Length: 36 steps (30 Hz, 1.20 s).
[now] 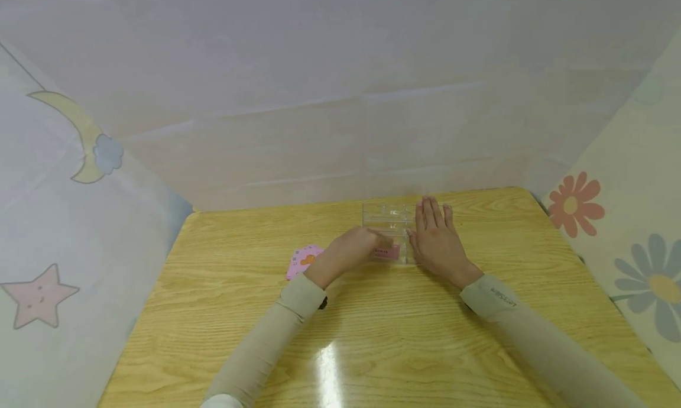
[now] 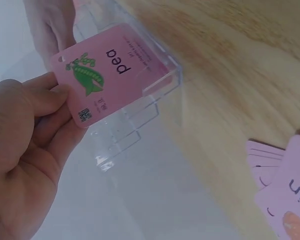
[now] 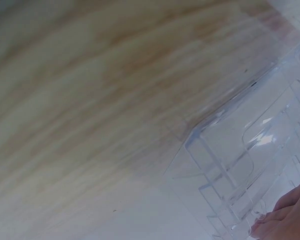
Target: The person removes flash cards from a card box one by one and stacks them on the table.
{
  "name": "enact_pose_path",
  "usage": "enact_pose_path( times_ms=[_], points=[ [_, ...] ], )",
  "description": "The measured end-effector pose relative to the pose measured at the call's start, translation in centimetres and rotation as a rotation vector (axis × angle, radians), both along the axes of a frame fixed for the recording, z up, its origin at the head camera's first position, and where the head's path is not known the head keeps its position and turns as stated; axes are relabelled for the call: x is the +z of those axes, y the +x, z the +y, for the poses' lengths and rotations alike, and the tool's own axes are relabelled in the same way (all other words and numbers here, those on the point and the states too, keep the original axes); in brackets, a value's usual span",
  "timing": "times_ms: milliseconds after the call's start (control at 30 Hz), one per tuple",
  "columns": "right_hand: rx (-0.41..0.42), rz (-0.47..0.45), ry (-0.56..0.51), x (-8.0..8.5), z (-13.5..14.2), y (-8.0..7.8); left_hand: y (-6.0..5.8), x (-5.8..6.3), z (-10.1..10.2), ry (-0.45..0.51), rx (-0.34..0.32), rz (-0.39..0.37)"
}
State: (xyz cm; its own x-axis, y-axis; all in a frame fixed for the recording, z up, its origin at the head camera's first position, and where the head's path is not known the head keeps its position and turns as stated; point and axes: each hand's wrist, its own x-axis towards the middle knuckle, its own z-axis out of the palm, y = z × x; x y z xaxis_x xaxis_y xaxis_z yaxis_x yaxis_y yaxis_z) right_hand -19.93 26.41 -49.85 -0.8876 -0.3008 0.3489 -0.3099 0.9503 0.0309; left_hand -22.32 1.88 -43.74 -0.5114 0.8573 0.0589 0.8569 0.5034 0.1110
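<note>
My left hand (image 1: 351, 247) pinches a pink flash card (image 2: 112, 75) that reads "pea" and bears a green pod picture. The card's far end sits in the front slot of a clear plastic stepped rack (image 1: 384, 210), behind its low transparent lip. Over the right part of the rack lies my right hand (image 1: 440, 242), its fingers straight and touching the plastic. In the right wrist view, some fingers (image 3: 285, 215) appear at the lower right beside the rack's stepped edge. The rack's right side is partly hidden under that hand in the head view.
A small pile of pink cards (image 1: 305, 260) lies left of the rack, close to my left wrist; the top one has an orange picture. The wooden table (image 1: 399, 337) ends at a pale fabric backdrop (image 1: 298, 130) just behind the rack.
</note>
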Motion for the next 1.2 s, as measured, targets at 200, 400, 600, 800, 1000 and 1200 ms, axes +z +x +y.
enact_pose_path(
  times_ms=[200,400,600,800,1000,1200],
  points=[
    [0.007,0.009,-0.004,-0.1,0.1,0.0,0.1,0.6,-0.1,0.009,0.007,-0.105],
    [0.007,0.024,0.0,-0.3,0.1,-0.1,0.0,0.9,-0.3,0.011,0.004,-0.12],
    [0.004,0.021,-0.004,-0.3,0.1,-0.1,-0.3,1.9,-0.9,0.063,0.033,-0.178],
    [-0.001,0.019,0.002,-0.2,0.0,-0.1,-0.6,3.2,-2.3,0.129,0.078,-0.279],
    [-0.001,0.033,0.019,-0.2,0.1,-0.1,-1.2,4.1,-3.9,0.17,0.123,-0.295],
    [0.007,0.04,0.018,-0.3,0.1,0.0,-1.6,4.8,-5.2,0.191,0.162,-0.346]
  ],
)
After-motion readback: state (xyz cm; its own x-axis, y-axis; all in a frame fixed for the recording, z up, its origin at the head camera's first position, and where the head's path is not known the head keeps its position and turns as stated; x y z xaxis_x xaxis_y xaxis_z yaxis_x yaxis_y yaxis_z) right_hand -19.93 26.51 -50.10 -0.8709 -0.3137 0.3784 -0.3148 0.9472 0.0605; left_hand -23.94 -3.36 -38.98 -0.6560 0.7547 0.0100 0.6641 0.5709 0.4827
